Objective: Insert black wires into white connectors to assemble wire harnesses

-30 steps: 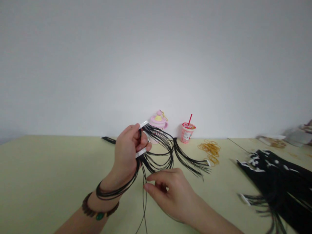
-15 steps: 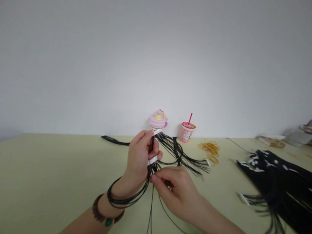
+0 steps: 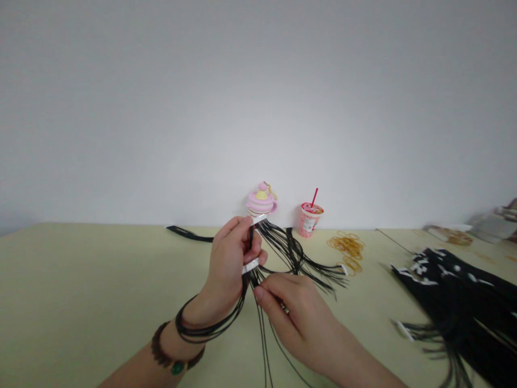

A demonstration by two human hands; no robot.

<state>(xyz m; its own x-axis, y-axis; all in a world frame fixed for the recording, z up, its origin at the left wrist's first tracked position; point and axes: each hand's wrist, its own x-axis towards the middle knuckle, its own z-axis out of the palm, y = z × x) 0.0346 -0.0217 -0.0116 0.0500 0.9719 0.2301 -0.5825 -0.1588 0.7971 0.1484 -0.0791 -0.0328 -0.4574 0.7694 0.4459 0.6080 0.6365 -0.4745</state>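
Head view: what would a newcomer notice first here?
At centre, the left hand grips thin black cords with a white strip, the right hand working just below. Behind stand a pink cupcake-shaped ornament and a cup with a red straw. A black cord bundle lies at right.

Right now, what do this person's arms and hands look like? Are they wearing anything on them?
Both forearms are bare, and there are no gloves on the left hand or the right hand. The left wrist wears a bracelet of dark brown beads set with a green oval stone.
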